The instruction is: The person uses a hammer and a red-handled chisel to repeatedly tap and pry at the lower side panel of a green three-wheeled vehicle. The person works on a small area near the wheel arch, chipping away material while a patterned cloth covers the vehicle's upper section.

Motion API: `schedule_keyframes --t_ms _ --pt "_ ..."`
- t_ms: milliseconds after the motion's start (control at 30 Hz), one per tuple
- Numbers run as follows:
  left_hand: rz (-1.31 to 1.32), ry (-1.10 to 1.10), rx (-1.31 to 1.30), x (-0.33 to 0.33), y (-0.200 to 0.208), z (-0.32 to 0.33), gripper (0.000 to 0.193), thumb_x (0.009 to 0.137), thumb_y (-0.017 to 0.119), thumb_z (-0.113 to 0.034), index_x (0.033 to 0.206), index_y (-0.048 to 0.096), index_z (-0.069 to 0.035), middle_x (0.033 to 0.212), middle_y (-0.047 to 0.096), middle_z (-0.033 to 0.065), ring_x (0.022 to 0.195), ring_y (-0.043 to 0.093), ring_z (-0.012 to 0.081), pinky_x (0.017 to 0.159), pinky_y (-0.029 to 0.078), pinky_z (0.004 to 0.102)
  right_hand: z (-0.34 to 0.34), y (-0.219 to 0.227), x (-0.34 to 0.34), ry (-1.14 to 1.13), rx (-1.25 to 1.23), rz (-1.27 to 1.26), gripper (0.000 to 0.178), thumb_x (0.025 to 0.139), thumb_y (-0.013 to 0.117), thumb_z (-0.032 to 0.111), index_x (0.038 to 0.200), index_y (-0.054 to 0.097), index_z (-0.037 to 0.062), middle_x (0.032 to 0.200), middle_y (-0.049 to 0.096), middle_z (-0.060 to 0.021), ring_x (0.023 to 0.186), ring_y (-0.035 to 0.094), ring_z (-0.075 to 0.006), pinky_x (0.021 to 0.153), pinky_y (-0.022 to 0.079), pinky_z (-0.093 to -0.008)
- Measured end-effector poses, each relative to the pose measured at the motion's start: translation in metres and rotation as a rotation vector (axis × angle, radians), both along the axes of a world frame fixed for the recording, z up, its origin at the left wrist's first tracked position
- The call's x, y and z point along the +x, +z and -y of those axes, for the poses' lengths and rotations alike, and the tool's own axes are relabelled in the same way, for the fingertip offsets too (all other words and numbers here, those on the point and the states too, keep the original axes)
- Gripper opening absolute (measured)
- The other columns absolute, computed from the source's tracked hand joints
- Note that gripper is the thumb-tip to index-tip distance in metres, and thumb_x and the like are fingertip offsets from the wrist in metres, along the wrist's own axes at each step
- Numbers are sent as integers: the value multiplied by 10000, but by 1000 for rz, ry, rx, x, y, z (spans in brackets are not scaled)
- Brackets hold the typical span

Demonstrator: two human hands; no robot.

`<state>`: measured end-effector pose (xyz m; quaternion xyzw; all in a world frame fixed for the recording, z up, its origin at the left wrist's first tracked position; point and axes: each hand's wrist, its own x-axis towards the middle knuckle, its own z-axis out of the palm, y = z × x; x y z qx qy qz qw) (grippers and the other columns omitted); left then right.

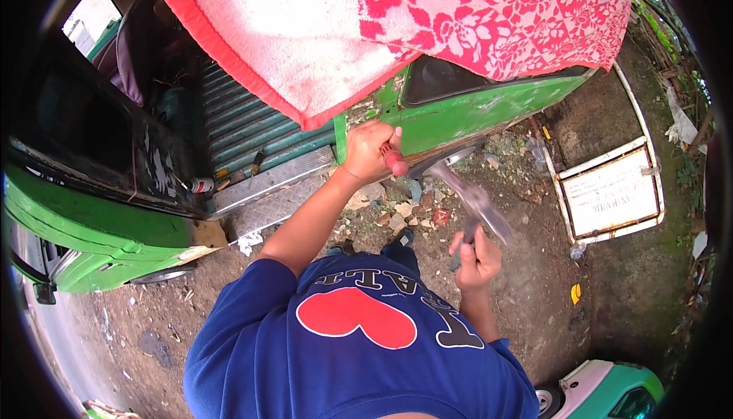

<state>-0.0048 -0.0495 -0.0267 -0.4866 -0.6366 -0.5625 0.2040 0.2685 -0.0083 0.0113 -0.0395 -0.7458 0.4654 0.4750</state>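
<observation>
Red round-butted tool handle [395,162], glossy and plastic-looking, held in the left hand [366,150] at the lower corner of a scuffed, green-painted metal vehicle panel [458,117]. Left fingers curled together around the handle, leaving the rounded butt bare and turned toward the right hand [478,260]. Working end hidden behind the left hand, so hard to tell whether a chisel or a screwdriver. Held in the right hand, a grey steel-headed hammer [479,203] with a dark grip, right fingers wrapped around that grip just below the head. Hammer head blurred, one end near the red butt yet visibly apart from it. Draped over the vehicle above both hands, a pink-and-white floral towel [496,6] with a red border, hanging partly over a dark window. To the left, a ribbed teal metal floor [244,113], edged by a silver tread-plate sill [279,178], with small yellow-and-black hand tools [222,173] lying near that edge. Below the hands, brown earth [527,289] strewn with broken stone and scraps, one bright yellow scrap [576,294] among them. Farther right, a rusty white metal frame [561,194] around a pale lettered panel. Nearest the camera, a dark blue T-shirt [252,342] with a red heart print. At lower right, part of a green-and-white vehicle [622,388].
</observation>
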Motion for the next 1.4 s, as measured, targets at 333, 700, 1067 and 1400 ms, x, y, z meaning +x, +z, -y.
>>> schedule_keyframes --t_ms 333,700,1067,1400 --pt "35 -15 34 4 4 2 294 792 659 -61 590 445 -70 551 459 84 510 493 290 491 405 395 -6 -11 -7 -96 124 210 413 896 557 -21 1308 557 3 763 620 -113 583 552 -147 532 464 -280" --pt "-34 -67 64 2 -25 17 333 758 667 -36 573 390 -56 547 441 92 488 470 279 461 404 377 -2 -28 -2 -88 -140 206 397 910 582 5 1307 560 -1 800 634 -83 609 549 -105 533 464 -254" --pt "-43 -66 62 -6 -20 6 345 800 663 -88 576 403 -64 547 450 89 498 484 284 469 415 379 0 -26 -7 -81 -128 251 380 895 587 -10 1275 584 -13 747 632 -67 590 548 -94 551 461 -245" --pt "-54 -64 42 -2 -12 6 336 801 658 -88 576 409 -63 548 459 90 504 496 282 476 423 382 -1 -21 -11 -52 -122 272 385 883 601 -6 1267 588 -20 750 644 -71 587 569 -97 544 468 -246"
